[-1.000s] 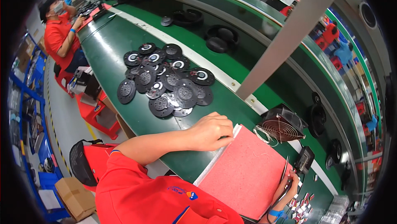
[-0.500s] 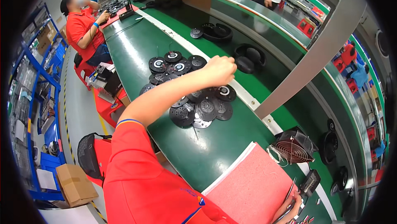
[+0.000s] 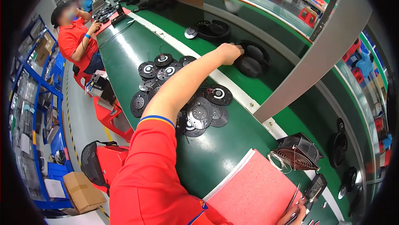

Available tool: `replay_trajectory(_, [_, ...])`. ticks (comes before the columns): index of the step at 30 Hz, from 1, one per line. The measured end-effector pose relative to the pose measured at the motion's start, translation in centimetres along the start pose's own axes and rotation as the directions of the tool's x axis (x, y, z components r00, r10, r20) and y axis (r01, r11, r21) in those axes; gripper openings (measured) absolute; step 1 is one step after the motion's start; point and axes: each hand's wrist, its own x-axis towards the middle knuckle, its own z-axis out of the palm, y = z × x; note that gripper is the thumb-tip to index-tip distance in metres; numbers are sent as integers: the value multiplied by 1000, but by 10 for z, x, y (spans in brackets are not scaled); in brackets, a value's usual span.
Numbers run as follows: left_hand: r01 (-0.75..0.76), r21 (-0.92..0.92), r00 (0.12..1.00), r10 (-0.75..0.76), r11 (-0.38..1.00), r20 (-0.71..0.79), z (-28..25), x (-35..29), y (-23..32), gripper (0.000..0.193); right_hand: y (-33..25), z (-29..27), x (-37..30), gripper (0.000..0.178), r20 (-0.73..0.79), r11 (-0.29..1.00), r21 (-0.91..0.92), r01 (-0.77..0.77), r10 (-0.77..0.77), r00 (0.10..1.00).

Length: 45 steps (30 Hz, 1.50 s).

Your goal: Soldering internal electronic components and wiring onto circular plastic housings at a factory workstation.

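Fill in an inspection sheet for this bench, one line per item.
Surface: green table, with a pink pad at its near end.
Job's things: black headphones beyond the white strip; round black discs piled on the table.
Clutter: fan and small black device beside the pad.
Hands: left hand at the headphones' edge, grip unclear; right hand holds a slim metal tool.
Cables: white wire looped by the fan; dark cable toward the far end.
Surroundings: seated co-worker, blue shelving, cardboard box at left.
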Motion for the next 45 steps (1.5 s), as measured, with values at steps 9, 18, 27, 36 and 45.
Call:
replay_trajectory(9, [170, -192, 827, -246, 967, -505, -134, -122, 16, 27, -1, -9, -6, 15, -35, 980, 97, -175, 179, 983])
replay_trajectory(18, [344, -745, 929, -322, 571, 181, -166, -259, 128, 36, 35, 1, -28, 13, -230, 990, 124, -66, 94, 969])
replay_trajectory(27, [136, -871, 939, 218, 473, 265, -103, -225, 259, 30, -10, -5, 2, 15, -112, 970, 206, 127, -106, 988])
replay_trajectory(36, [-410, -620, 912, 326, 669, -251, -94, -204, 286, 25, -22, -18, -19, 16, -110, 960, 207, 190, -170, 979])
replay_trajectory(45, [-616, -692, 778, 425, 377, -462, -73, -197, 310, 10, -51, -6, -7, 38, 208, 916, 350, 198, -282, 937])
